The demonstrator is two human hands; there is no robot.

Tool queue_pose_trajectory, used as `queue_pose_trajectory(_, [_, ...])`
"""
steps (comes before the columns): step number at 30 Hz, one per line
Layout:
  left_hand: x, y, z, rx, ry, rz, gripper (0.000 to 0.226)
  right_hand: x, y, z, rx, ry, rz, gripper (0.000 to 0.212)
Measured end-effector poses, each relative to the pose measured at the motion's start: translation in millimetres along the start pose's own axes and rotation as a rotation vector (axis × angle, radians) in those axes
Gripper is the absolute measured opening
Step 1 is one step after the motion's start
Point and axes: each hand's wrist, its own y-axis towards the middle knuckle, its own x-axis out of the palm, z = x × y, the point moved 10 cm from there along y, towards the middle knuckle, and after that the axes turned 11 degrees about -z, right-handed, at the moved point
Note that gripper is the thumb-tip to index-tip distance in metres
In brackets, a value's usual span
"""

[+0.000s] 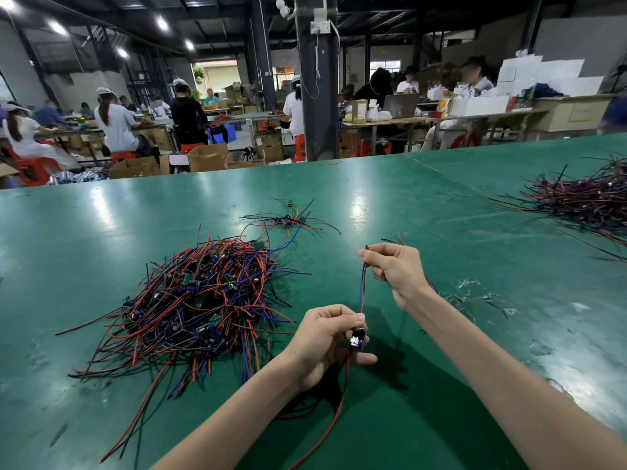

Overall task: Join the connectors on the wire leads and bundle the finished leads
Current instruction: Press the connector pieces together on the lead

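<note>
The left hand [325,340] was closed around a small dark block [358,337] at the end of a lead; whether it was a connector or a little board could not be told. The fingers were curled and the thumb pressed on the top of it. From this block a thin blue and red wire pair [362,290] went straight up to the right hand [395,271], which was just above and a little to the right of the left one and pinched the pair between thumb and forefinger, so that the wires were stretched between the two hands. A long red lead [339,412] hung from under the left hand down to the green bench [441,232]. Left of the left hand lay a big loose heap of red, blue and black leads with small green boards [200,300]. Beyond both hands was a small group of a few leads [286,220], and far to the right of the right hand a second dark heap of leads [590,201]. The step in hand seemed to be the straightening of one lead, before or just after joining. The next move probably called for a firm hold on the block while the free end is brought to its mate and then laid with the others, without tangling.
</note>
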Motion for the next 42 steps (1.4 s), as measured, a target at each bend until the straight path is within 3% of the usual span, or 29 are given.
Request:
queue_pose_trajectory(6, [-2, -1, 1, 0.036, -0.046, 0.019, 0.026, 5, -3, 0, 0.022, -0.018, -0.038, 0.01])
queue_pose_trajectory(12, [-5, -5, 26, 0.176, -0.073, 0.075, 0.019, 28, -13, 7, 0.174, -0.027, -0.191, 0.048])
queue_pose_trajectory(18, [17, -16, 63, 0.349, -0.114, -0.092, 0.016, 53, -25, 5, 0.197, -0.011, -0.308, 0.044])
queue_pose_trajectory(21, [16, -21, 82, 0.425, -0.122, -0.125, 0.016, 65, -30, 3, 0.177, 0.015, -0.385, 0.031])
queue_pose_trajectory(26, [-31, -26, 104, 0.488, -0.163, 0.105, 0.01, 80, -37, 17, 0.239, -0.104, -0.426, 0.014])
queue_pose_trajectory(29, [-64, -29, 110, 0.529, -0.223, 0.254, 0.012, 99, -51, 41, 0.345, -0.113, -0.497, 0.022])
queue_pose_trajectory(32, [-84, -30, 107, 0.519, -0.22, 0.357, 0.014, 123, -67, 52, 0.308, -0.133, -0.612, 0.028])
queue_pose_trajectory(38, [-90, -27, 99, 0.487, -0.207, 0.418, 0.014, 154, -90, 59, 0.211, -0.335, -0.784, 0.036])
queue_pose_trajectory(42, [-88, -24, 95, 0.461, -0.195, 0.408, 0.012, 168, -107, 57, 0.229, -0.32, -0.953, 0.037])
